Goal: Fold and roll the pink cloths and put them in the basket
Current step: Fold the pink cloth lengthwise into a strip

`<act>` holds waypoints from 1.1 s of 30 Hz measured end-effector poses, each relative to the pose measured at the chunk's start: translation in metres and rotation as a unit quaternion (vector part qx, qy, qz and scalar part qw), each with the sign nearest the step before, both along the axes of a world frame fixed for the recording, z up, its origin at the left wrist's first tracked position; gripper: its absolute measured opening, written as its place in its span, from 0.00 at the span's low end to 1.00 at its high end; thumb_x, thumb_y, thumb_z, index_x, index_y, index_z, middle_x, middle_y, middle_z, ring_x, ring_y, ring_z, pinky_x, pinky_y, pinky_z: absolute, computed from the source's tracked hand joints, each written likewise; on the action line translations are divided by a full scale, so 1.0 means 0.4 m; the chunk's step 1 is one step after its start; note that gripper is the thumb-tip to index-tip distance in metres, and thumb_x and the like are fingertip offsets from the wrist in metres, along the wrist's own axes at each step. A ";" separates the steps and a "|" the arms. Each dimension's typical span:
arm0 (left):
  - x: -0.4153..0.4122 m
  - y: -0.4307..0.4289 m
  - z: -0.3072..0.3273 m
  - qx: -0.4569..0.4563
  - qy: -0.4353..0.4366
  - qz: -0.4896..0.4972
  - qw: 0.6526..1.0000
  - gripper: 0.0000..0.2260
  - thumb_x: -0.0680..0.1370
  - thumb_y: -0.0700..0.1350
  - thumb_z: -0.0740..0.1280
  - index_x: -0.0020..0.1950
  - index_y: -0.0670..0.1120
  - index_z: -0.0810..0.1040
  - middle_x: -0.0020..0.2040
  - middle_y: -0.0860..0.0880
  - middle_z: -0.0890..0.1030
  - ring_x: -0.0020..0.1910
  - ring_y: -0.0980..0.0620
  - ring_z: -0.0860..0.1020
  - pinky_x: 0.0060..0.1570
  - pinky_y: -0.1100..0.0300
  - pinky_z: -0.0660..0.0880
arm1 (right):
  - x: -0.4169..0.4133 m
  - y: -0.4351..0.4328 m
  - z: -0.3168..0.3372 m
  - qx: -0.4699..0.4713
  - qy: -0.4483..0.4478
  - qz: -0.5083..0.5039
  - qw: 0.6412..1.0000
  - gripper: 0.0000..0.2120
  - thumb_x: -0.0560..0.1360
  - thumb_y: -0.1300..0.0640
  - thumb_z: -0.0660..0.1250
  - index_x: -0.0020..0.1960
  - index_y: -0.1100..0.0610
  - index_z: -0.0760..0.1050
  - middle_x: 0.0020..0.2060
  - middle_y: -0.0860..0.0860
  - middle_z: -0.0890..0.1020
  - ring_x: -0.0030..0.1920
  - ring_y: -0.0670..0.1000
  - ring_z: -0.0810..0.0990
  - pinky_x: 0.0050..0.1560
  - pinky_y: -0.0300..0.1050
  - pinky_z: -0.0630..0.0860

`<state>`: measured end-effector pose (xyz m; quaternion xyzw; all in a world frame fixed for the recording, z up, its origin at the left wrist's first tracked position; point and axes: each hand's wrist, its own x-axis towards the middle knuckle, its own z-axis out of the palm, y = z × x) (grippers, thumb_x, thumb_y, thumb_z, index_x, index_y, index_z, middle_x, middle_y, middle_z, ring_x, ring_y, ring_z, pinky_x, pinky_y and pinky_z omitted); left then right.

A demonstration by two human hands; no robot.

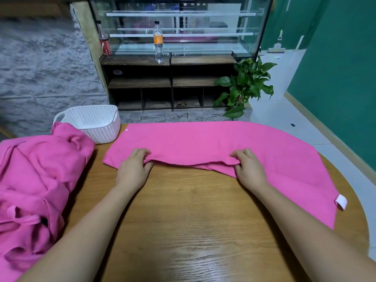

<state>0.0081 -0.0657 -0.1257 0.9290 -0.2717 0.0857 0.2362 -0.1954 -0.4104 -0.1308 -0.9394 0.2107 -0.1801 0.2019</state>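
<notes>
A pink cloth point(203, 141) lies spread across the far half of the wooden table point(193, 210), folded over lengthwise, with a white tag at its right corner. My left hand point(134, 167) pinches its near folded edge left of centre. My right hand point(249, 167) pinches the same edge right of centre, fingers curled over the fabric. A heap of crumpled pink cloths point(38, 180) sits at the table's left side. The white perforated basket point(91, 123) stands at the far left behind the heap, with nothing showing inside it.
Beyond the table stands a glass display case on dark wooden shelving point(168, 78) with two bottles on its ledge. A leafy potted plant point(246, 84) is to its right. White tiled floor and a green wall lie to the right.
</notes>
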 end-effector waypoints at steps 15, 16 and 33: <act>-0.269 0.161 0.225 0.294 0.263 -0.098 0.914 0.30 0.79 0.72 0.62 0.36 0.45 0.69 0.31 0.50 0.70 0.28 0.51 0.67 0.30 0.56 0.61 | -0.332 0.154 0.172 0.114 0.265 0.188 0.939 0.21 0.84 0.38 0.61 0.42 0.52 0.73 0.30 0.40 0.75 0.34 0.40 0.73 0.42 0.39 0.70; -0.256 0.158 0.243 0.267 0.260 -0.105 0.922 0.30 0.79 0.71 0.63 0.35 0.46 0.68 0.30 0.50 0.68 0.27 0.52 0.65 0.29 0.57 0.60 | -0.325 0.150 0.185 0.114 0.245 0.185 0.945 0.21 0.84 0.38 0.61 0.40 0.52 0.72 0.29 0.42 0.73 0.32 0.40 0.71 0.41 0.42 0.69; 0.045 0.021 -0.012 0.100 0.025 -0.067 0.992 0.30 0.82 0.68 0.57 0.79 0.55 0.70 0.81 0.53 0.68 0.82 0.51 0.62 0.78 0.45 0.64 | 0.006 -0.038 0.023 -0.098 0.185 0.058 0.976 0.25 0.87 0.40 0.51 0.84 0.40 0.58 0.84 0.49 0.58 0.84 0.51 0.55 0.81 0.56 0.54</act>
